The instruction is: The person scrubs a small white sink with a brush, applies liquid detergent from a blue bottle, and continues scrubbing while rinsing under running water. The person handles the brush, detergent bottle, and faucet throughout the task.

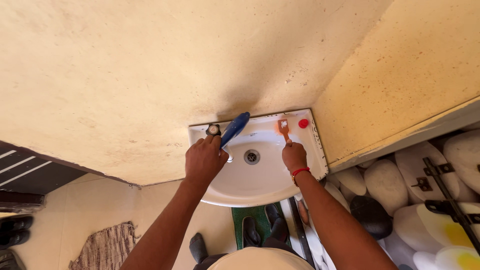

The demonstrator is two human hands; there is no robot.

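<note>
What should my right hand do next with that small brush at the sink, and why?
Probably drag the brush along the back ledge of the sink toward the red cap. The right hand holds its bristles on an orange-stained patch there, while the left hand holds a blue bottle near the tap.

I see a white wall-mounted sink [260, 187] set in the corner, its drain [252, 157] in the middle of the basin. On its far rim sit a round tap knob [213, 130] at the left and a red cap [303, 123] at the right (the rim there looks chipped). Below, a green mat [239, 220] lies on the floor.
</note>
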